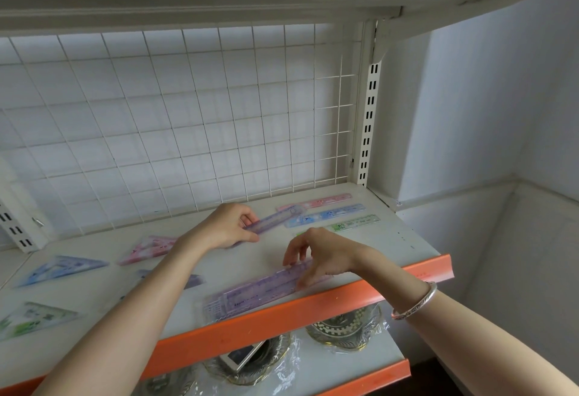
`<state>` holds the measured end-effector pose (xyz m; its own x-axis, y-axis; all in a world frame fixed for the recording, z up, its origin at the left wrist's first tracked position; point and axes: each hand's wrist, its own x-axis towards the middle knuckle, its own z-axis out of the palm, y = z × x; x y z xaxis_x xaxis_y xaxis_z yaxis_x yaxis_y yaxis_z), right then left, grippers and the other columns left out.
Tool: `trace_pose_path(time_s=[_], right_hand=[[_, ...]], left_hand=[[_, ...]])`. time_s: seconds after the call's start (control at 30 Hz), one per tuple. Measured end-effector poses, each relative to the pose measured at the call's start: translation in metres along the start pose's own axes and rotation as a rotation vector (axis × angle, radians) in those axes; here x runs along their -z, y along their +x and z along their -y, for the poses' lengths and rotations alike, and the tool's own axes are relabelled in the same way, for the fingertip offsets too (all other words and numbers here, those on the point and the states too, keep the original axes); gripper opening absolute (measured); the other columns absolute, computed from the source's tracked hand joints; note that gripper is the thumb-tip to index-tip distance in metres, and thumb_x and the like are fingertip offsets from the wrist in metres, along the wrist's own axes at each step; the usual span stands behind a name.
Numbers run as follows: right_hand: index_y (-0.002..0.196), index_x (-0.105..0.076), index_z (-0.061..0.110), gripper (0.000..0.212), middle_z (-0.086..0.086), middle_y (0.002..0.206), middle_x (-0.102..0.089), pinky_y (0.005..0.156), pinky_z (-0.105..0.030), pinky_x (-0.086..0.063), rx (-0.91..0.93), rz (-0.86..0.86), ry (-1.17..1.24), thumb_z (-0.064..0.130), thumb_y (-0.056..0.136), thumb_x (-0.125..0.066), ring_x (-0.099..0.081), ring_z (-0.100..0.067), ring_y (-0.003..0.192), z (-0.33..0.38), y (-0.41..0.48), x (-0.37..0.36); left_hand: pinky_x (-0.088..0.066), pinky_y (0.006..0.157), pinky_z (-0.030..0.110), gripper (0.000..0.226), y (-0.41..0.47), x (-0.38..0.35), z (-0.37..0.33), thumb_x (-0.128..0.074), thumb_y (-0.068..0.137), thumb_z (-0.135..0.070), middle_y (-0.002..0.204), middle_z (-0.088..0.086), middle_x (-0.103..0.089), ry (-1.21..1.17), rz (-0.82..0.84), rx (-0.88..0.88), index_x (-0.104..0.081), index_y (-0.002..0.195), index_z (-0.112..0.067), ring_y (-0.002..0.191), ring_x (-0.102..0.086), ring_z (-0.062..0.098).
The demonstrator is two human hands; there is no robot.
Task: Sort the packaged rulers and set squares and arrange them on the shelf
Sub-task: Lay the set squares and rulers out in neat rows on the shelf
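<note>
Purple ruler, purple ruler pack, pink ruler, blue ruler, white shelf.

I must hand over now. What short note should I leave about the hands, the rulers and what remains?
Left hand: pinches one purple ruler, near the back-right row.
Right hand: fingertips on the purple pile at the shelf front; grip unclear.
Done: pink ruler, blue ruler and green ruler in a row; set squares spread at left: pink, blue, green, purple.
Left: probably place the held ruler, then the pile.
</note>
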<state>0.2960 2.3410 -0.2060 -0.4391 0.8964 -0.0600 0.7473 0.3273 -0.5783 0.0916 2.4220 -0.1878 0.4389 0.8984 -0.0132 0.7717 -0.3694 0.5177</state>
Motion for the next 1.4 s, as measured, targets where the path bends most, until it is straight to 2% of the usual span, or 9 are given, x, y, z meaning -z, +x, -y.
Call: trace_pose_path(time_s=[0.1,0.27,0.4,0.53,0.6,0.77,0.97,1.1,1.4], right_hand=[[0.104,-0.066,0.016,0.04,0.008,0.093,-0.06,0.07,-0.013,-0.04,0.014,-0.064,-0.017,0.012,0.066,-0.079,-0.05,-0.006,0.086,0.0,0.0,0.0],[0.105,-0.066,0.013,0.04,0.005,0.095,-0.06,0.071,-0.008,-0.04,-0.014,-0.139,-0.015,0.012,0.067,-0.079,-0.053,-0.008,0.088,-0.006,0.003,0.007],[0.106,-0.066,0.012,0.039,0.006,0.096,-0.059,0.068,-0.004,-0.038,-0.064,-0.205,-0.012,0.012,0.069,-0.079,-0.054,-0.008,0.088,-0.013,0.008,0.01],[0.107,-0.066,0.012,0.04,0.006,0.096,-0.06,0.075,-0.009,-0.039,-0.106,-0.245,0.029,0.015,0.07,-0.08,-0.055,-0.007,0.089,-0.02,0.012,0.013],[0.107,-0.066,0.012,0.04,0.005,0.095,-0.062,0.074,-0.008,-0.039,-0.118,-0.263,0.06,0.016,0.069,-0.08,-0.056,-0.007,0.087,-0.022,0.013,0.014],[0.105,-0.069,0.011,0.04,0.004,0.092,-0.064,0.071,-0.004,-0.041,-0.122,-0.304,0.121,0.013,0.067,-0.081,-0.057,-0.007,0.084,-0.027,0.015,0.016],[0.103,-0.071,0.013,0.039,0.001,0.096,-0.068,0.084,-0.022,-0.05,-0.111,-0.321,0.17,0.013,0.065,-0.082,-0.062,-0.013,0.091,-0.032,0.016,0.019],[0.105,-0.071,0.016,0.043,0.008,0.097,-0.068,0.075,-0.006,-0.041,-0.096,-0.329,0.175,0.011,0.064,-0.081,-0.06,-0.005,0.089,-0.034,0.017,0.021],[0.118,-0.059,0.011,0.06,0.002,0.097,-0.064,0.086,-0.02,-0.049,-0.023,-0.333,0.163,0.004,0.062,-0.081,-0.061,-0.016,0.091,-0.039,0.016,0.016]], left_hand=[[-0.039,0.06,0.004,0.029,0.001,0.0,0.001,-0.076,0.079,-0.015,0.084,-0.009,-0.056,-0.019,0.024,0.003,-0.063,0.105,-0.012,0.08,-0.055,0.01],[-0.044,0.079,0.029,0.023,0.001,0.001,0.002,-0.063,0.091,-0.016,0.1,0.004,-0.062,-0.054,0.124,0.023,-0.052,0.111,-0.012,0.092,-0.057,0.02],[-0.037,0.08,0.031,0.025,0.002,0.001,0.006,-0.053,0.097,-0.02,0.102,0.004,-0.054,-0.016,0.155,-0.016,-0.047,0.118,-0.01,0.092,-0.048,0.019],[-0.043,0.091,0.028,0.063,-0.001,0.001,0.003,-0.076,0.068,-0.054,0.11,-0.007,-0.058,-0.074,0.25,-0.022,-0.049,0.116,-0.023,0.101,-0.056,0.01],[-0.047,0.094,0.033,0.071,-0.002,-0.002,0.003,-0.084,0.056,-0.054,0.112,-0.008,-0.06,-0.026,0.248,-0.038,-0.052,0.113,-0.026,0.104,-0.058,0.012],[-0.045,0.078,0.029,0.045,0.002,-0.005,0.002,-0.087,0.065,-0.025,0.099,-0.001,-0.063,0.025,0.122,-0.102,-0.06,0.1,-0.018,0.091,-0.059,0.018],[-0.039,0.07,0.026,0.036,0.002,0.0,0.0,-0.085,0.068,-0.022,0.089,-0.003,-0.061,-0.006,0.125,-0.125,-0.061,0.094,-0.017,0.081,-0.055,0.014],[-0.043,0.081,0.028,0.048,0.002,-0.001,0.001,-0.087,0.065,-0.024,0.101,-0.002,-0.061,-0.042,0.157,-0.097,-0.057,0.102,-0.021,0.092,-0.057,0.015],[-0.025,0.059,0.028,0.033,0.007,0.002,0.0,-0.083,0.071,-0.024,0.067,-0.005,-0.043,0.011,0.2,-0.099,-0.051,0.068,-0.019,0.064,-0.038,0.013]])
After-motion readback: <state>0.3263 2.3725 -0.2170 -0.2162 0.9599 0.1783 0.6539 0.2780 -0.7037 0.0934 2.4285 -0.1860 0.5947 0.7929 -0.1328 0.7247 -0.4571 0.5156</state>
